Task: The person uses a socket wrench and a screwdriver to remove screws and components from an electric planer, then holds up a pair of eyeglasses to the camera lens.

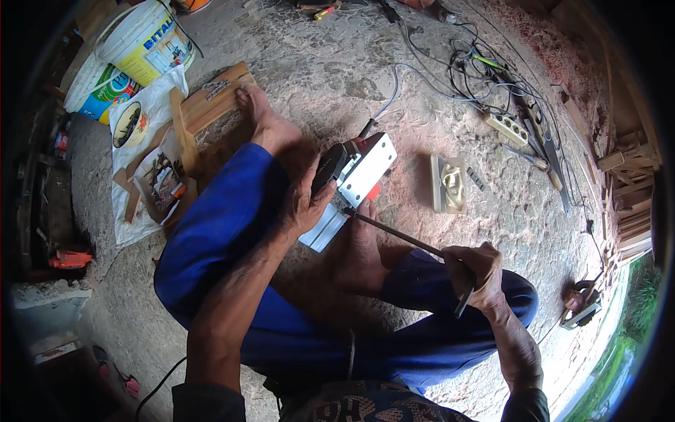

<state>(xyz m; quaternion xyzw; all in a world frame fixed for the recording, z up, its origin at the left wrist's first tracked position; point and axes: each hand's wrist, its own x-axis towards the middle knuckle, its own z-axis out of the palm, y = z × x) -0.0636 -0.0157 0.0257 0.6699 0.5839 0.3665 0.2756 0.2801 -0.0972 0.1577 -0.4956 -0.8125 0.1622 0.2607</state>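
An electric planer [367, 169] lies tipped over between my bare feet, its flat metal sole turned up. My left hand [309, 204] is wrapped round the planer's near left side and steadies it. My right hand [478, 274] is closed on the handle end of a long dark metal wrench [401, 236], whose crossbar pokes out below my fist. The wrench's far tip meets the planer's side, beside my left fingers; its exact seat is too small to make out. A blue cord [396, 88] trails away beyond the planer.
Right of the planer lies an open plastic case [450, 184]. Beyond it are a power strip [506, 129], tangled cables [478, 60] and a handsaw [555, 165]. At the left stand paint buckets [151, 42], a wooden frame [211, 102] and a tray of small parts [162, 181] on a white sack.
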